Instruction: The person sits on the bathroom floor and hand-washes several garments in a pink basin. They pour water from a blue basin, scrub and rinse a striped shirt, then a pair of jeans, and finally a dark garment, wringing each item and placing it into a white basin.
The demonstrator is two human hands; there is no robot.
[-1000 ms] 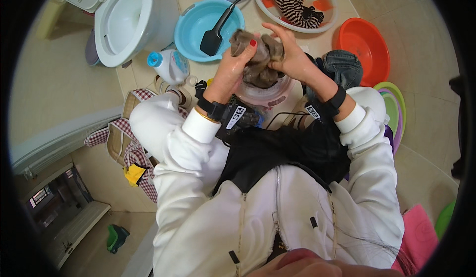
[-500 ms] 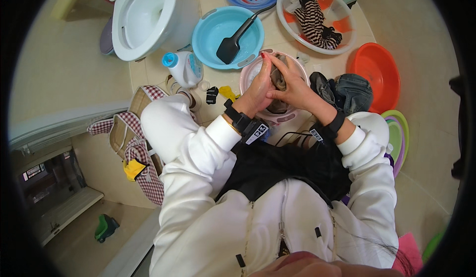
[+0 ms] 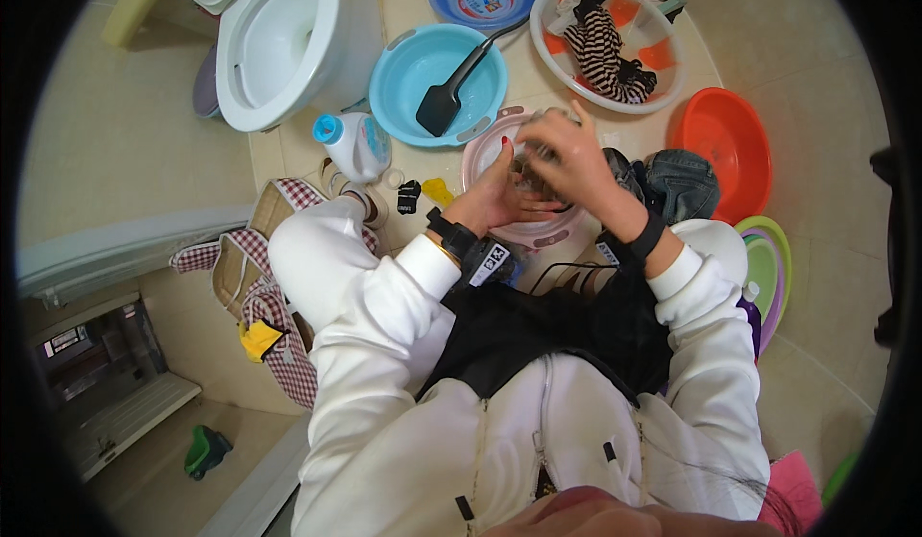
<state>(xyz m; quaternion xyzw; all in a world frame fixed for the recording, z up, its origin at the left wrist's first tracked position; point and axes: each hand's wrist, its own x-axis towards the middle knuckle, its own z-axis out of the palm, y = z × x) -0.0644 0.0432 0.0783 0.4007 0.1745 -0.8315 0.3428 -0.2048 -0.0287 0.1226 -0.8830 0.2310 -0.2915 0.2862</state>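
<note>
Low in front of me stands a pink basin (image 3: 474,156), and both my hands are over it. My left hand (image 3: 495,194) is palm up with its fingers stretched apart, holding nothing I can see. Just to its right and higher, my right hand (image 3: 574,158) is bent and smeared by motion, so its grip is unclear. A wet brownish cloth (image 3: 527,174) shows in the basin between the hands, mostly covered by them. Black bands sit on both wrists.
Beyond are a light-blue basin (image 3: 392,85) with a black brush (image 3: 444,103) across it, and a white basin (image 3: 678,76) holding striped clothing (image 3: 600,52). An orange basin (image 3: 740,153) and dark jeans (image 3: 684,183) lie right. A detergent bottle (image 3: 360,148) and toilet (image 3: 331,57) stand left.
My hands were pressed together over the cloth and have come apart. The left has turned palm up with fingers spread; the right has lifted and moved blurrily above it.
</note>
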